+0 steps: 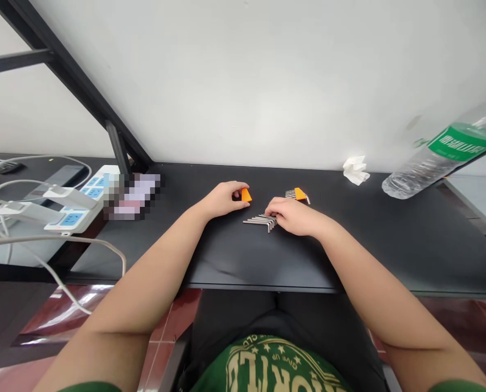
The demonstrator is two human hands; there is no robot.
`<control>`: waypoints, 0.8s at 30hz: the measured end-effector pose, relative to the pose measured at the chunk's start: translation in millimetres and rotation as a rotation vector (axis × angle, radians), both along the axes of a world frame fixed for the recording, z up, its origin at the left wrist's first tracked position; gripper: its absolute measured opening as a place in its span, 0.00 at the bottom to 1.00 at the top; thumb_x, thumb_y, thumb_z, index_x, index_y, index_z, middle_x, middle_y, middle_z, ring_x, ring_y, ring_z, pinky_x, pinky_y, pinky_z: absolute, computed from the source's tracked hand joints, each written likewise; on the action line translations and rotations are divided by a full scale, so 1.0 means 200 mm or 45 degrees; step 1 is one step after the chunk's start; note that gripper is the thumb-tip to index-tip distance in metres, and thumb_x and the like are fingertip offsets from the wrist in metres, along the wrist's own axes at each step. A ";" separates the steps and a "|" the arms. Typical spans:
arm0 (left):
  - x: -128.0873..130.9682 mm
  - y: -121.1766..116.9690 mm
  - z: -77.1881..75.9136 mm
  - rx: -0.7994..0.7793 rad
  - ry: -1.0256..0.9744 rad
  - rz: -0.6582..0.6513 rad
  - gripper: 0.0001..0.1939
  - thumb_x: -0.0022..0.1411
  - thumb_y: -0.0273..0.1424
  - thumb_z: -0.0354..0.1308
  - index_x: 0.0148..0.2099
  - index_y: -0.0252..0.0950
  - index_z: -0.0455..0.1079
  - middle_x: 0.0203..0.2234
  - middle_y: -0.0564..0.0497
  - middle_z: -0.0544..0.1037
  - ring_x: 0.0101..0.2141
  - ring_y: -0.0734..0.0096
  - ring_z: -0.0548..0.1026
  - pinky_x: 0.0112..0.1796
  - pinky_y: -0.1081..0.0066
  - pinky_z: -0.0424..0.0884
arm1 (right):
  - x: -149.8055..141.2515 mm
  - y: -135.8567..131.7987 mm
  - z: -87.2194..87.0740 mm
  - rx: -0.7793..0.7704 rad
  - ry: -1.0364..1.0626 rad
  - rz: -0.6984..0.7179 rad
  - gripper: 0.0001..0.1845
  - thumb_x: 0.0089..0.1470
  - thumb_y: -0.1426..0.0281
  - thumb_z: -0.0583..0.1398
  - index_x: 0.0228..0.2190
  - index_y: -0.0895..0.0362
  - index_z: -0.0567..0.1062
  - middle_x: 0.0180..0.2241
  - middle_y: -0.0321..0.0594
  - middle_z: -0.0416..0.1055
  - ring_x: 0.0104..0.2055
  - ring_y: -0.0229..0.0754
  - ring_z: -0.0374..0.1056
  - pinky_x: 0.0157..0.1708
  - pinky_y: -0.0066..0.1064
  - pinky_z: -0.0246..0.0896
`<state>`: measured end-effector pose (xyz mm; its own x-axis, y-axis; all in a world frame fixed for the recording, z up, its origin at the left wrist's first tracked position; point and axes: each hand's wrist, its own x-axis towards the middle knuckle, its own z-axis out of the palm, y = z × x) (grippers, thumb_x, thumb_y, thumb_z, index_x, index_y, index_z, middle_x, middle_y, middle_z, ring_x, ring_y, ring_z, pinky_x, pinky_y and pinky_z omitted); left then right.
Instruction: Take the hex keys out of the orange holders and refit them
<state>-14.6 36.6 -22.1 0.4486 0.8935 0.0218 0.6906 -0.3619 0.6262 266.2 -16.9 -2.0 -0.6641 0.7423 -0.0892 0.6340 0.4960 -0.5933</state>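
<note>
Between the thumb and fingers of my left hand [228,199] is an orange plastic hex key holder [246,195], gripped just above the black table. Loose L-shaped hex keys [261,220] lie in a row on the tabletop, their short arms pointing toward me. My right hand [294,214] is closed at the right end of this row, its fingertips pinched on a hex key that they mostly cover. Behind that hand rests a second orange holder [300,194] with several hex keys in it.
A crumpled tissue [356,170] lies near the wall, left of a tilted plastic bottle [438,155] with a green label. On the left are a white power strip [98,190], plugged-in chargers, loose cables, a phone [65,178] and a black metal frame [73,87].
</note>
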 end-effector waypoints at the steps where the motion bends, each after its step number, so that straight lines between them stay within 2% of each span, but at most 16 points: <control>1: 0.00 0.00 0.00 0.002 0.002 -0.001 0.33 0.58 0.46 0.69 0.62 0.38 0.77 0.47 0.46 0.82 0.44 0.59 0.79 0.49 0.60 0.77 | 0.00 0.00 0.00 0.004 0.017 -0.011 0.21 0.61 0.84 0.52 0.42 0.54 0.80 0.49 0.43 0.76 0.47 0.44 0.72 0.50 0.35 0.66; 5: 0.00 0.00 0.00 0.004 0.009 -0.003 0.33 0.58 0.46 0.69 0.62 0.38 0.77 0.47 0.46 0.82 0.44 0.59 0.78 0.50 0.60 0.76 | 0.03 0.01 0.03 0.069 -0.032 -0.077 0.17 0.60 0.83 0.54 0.42 0.55 0.79 0.48 0.44 0.75 0.47 0.45 0.71 0.48 0.36 0.64; 9: 0.00 -0.01 0.01 -0.002 0.007 0.001 0.32 0.58 0.45 0.69 0.62 0.38 0.77 0.48 0.46 0.82 0.44 0.59 0.79 0.50 0.60 0.76 | 0.04 0.00 0.05 -0.008 -0.107 -0.072 0.13 0.59 0.81 0.57 0.40 0.55 0.78 0.46 0.43 0.76 0.45 0.45 0.70 0.45 0.34 0.63; 12: 0.01 -0.01 0.01 0.003 0.011 0.002 0.32 0.58 0.45 0.70 0.62 0.38 0.77 0.47 0.46 0.82 0.44 0.60 0.78 0.49 0.60 0.76 | -0.01 -0.02 0.04 -0.040 -0.041 -0.044 0.13 0.60 0.80 0.57 0.40 0.55 0.77 0.46 0.42 0.75 0.42 0.43 0.70 0.43 0.33 0.63; 18: 0.00 -0.01 0.01 -0.007 -0.008 0.009 0.33 0.58 0.45 0.69 0.62 0.39 0.77 0.47 0.46 0.82 0.44 0.59 0.79 0.50 0.59 0.77 | -0.05 -0.04 0.01 0.044 0.053 -0.011 0.15 0.59 0.81 0.56 0.43 0.55 0.77 0.47 0.42 0.75 0.46 0.44 0.71 0.46 0.33 0.64; 20: 0.00 -0.01 0.00 -0.007 -0.022 0.003 0.33 0.58 0.44 0.69 0.63 0.39 0.76 0.49 0.46 0.82 0.45 0.59 0.79 0.51 0.59 0.77 | 0.00 -0.01 0.03 0.134 0.045 -0.097 0.16 0.59 0.80 0.57 0.44 0.55 0.78 0.47 0.43 0.75 0.47 0.44 0.71 0.48 0.34 0.64; 22: 0.00 -0.01 0.00 0.004 -0.015 -0.001 0.33 0.59 0.44 0.69 0.65 0.40 0.75 0.52 0.45 0.81 0.46 0.58 0.79 0.52 0.59 0.76 | 0.10 0.04 0.05 0.243 -0.043 -0.295 0.14 0.60 0.78 0.58 0.44 0.55 0.79 0.47 0.44 0.76 0.47 0.46 0.72 0.50 0.36 0.64; 24: -0.01 -0.01 0.00 0.032 0.026 -0.006 0.33 0.60 0.44 0.68 0.66 0.41 0.74 0.54 0.44 0.81 0.50 0.55 0.78 0.55 0.57 0.75 | 0.22 0.09 0.07 0.257 -0.187 -0.515 0.13 0.61 0.75 0.60 0.45 0.56 0.80 0.50 0.47 0.75 0.47 0.48 0.73 0.46 0.36 0.65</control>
<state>-16.0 34.2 -22.2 0.4531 0.8908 0.0346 0.7015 -0.3802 0.6027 309.5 1.7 12.6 -0.3095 0.9508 0.0119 0.8700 0.2882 -0.4001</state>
